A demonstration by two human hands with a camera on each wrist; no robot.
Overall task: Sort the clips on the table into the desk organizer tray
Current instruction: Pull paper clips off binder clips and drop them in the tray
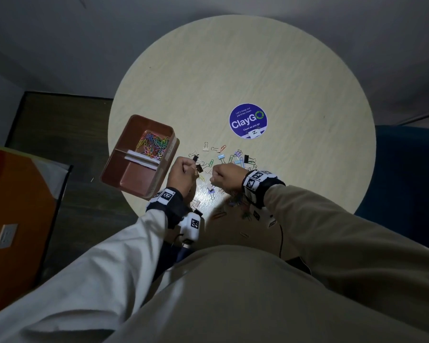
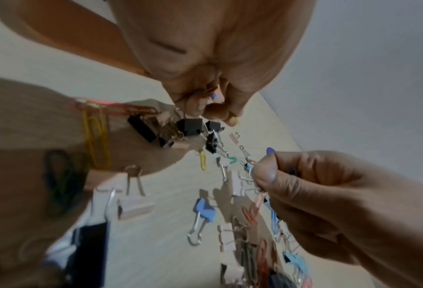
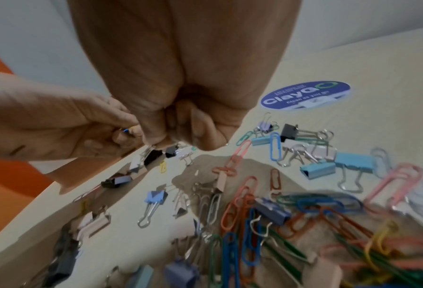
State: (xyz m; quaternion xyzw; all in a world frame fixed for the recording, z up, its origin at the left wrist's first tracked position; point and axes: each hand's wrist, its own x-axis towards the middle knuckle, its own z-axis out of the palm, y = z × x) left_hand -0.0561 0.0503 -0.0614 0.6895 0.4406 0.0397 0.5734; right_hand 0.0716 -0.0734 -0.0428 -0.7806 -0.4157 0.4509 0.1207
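A brown organizer tray (image 1: 134, 178) sits at the table's left edge, with coloured paper clips (image 1: 152, 146) in its far compartment and its near compartment bare. Mixed paper clips and binder clips (image 1: 223, 157) lie scattered in front of me. My left hand (image 1: 181, 173) hovers just right of the tray, fingers curled round a few small paper clips (image 2: 214, 95). Below it lie black binder clips (image 2: 189, 126). My right hand (image 1: 221, 175) is close beside it over the pile (image 3: 255, 194), its fingers (image 2: 264, 175) curled and pinching a small clip.
A round purple sticker (image 1: 248, 121) lies on the pale round table (image 1: 258, 58) beyond the clips. The tray overhangs the table's left rim. An orange cabinet (image 1: 18, 206) stands to the left and a blue chair (image 1: 406, 169) to the right.
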